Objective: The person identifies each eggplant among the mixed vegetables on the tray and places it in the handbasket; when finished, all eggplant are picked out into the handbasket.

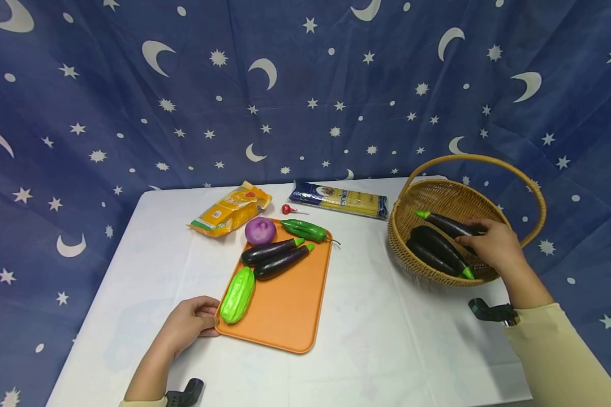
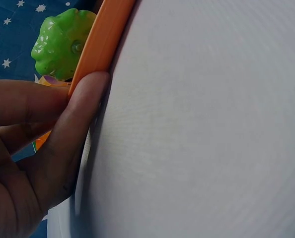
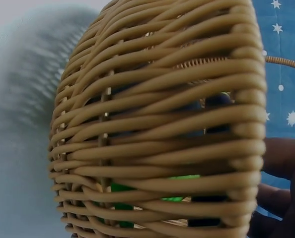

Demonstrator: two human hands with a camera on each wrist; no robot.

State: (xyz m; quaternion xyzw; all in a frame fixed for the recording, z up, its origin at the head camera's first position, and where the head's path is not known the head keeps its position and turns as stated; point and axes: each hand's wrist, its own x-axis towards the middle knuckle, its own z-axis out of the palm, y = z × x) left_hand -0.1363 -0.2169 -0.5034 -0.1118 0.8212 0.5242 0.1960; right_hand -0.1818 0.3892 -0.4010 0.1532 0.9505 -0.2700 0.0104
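Note:
My left hand pinches the near-left corner of an orange tray, thumb and fingers at its rim in the left wrist view. On the tray lie a light-green ridged gourd, two eggplants, a purple onion and a green pepper. Over at the right, my right hand grips the thick end of an eggplant inside a wicker basket. Beneath it rest two more eggplants. The basket's weave hides most of that hand's work in the right wrist view.
Behind the tray are a yellow snack bag, a red lollipop and a blue-and-yellow pasta pack. The basket's tall handle arches over its opening. A star-patterned blue curtain hangs behind the white table.

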